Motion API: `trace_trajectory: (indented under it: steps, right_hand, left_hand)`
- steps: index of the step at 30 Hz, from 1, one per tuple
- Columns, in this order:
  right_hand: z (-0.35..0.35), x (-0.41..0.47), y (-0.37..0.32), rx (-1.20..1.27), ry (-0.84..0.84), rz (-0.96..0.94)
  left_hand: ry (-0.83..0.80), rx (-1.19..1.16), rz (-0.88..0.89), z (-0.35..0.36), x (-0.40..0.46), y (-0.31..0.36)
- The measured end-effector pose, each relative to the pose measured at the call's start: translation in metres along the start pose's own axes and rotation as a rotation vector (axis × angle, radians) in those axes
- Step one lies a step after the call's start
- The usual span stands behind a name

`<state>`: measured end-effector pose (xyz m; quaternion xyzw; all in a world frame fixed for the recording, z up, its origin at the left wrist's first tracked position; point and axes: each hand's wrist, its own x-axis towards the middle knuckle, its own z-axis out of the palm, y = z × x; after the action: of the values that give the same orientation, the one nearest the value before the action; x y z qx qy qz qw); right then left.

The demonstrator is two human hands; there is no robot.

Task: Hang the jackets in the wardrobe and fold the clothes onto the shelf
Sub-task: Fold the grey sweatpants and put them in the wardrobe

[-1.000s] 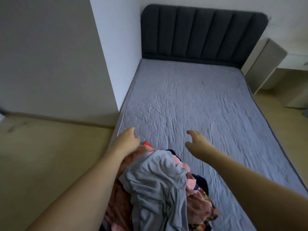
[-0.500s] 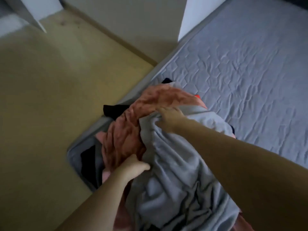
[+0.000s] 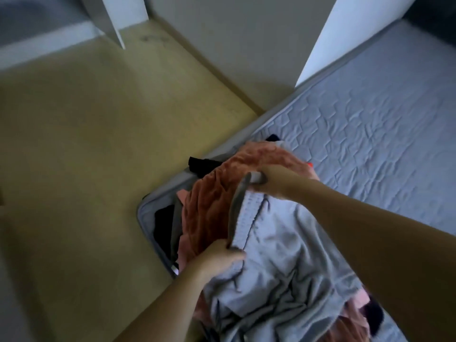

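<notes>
The person bends over a pile of clothes (image 3: 212, 213) at the corner of the bed (image 3: 370, 114). On top lies a grey garment (image 3: 278, 255). The right hand (image 3: 278, 178) grips one end of its ribbed band, and the left hand (image 3: 219, 257) grips the other end, so the band is stretched between them. Under it is a rust-coloured cloth (image 3: 209, 201), with black and pink pieces beside. The floor (image 3: 98, 144) is yellowish.

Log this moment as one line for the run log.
stage: picking from pile | left hand: grips grey garment band | right hand: grips same band | pile: on bed corner
</notes>
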<state>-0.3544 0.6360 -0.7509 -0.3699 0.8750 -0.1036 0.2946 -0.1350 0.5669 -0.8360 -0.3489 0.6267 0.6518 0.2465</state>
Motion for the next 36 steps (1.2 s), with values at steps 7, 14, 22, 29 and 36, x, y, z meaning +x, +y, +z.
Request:
trace_trajectory:
  steps: [7, 14, 22, 29, 36]
  right_hand:
    - [-0.124, -0.157, -0.012, 0.131, 0.084, -0.046]
    - [-0.24, -0.357, -0.012, 0.059, 0.286, -0.107]
    - [-0.375, -0.615, 0.007, 0.012, 0.729, 0.037]
    - [-0.412, -0.743, 0.05, 0.431, 0.89, 0.122]
    - [-0.396, -0.882, 0.132, 0.788, 0.852, 0.147]
  left_hand:
    - [-0.06, 0.271, 0.16, 0.045, -0.092, 0.072]
    - [0.132, 0.869, 0.078, 0.129, -0.226, 0.147]
    - [0.391, 0.742, 0.408, 0.177, -0.413, 0.276]
    - [0.514, 0.658, 0.723, 0.255, -0.55, 0.384]
    - [0.53, 0.719, 0.752, 0.388, -0.64, 0.372]
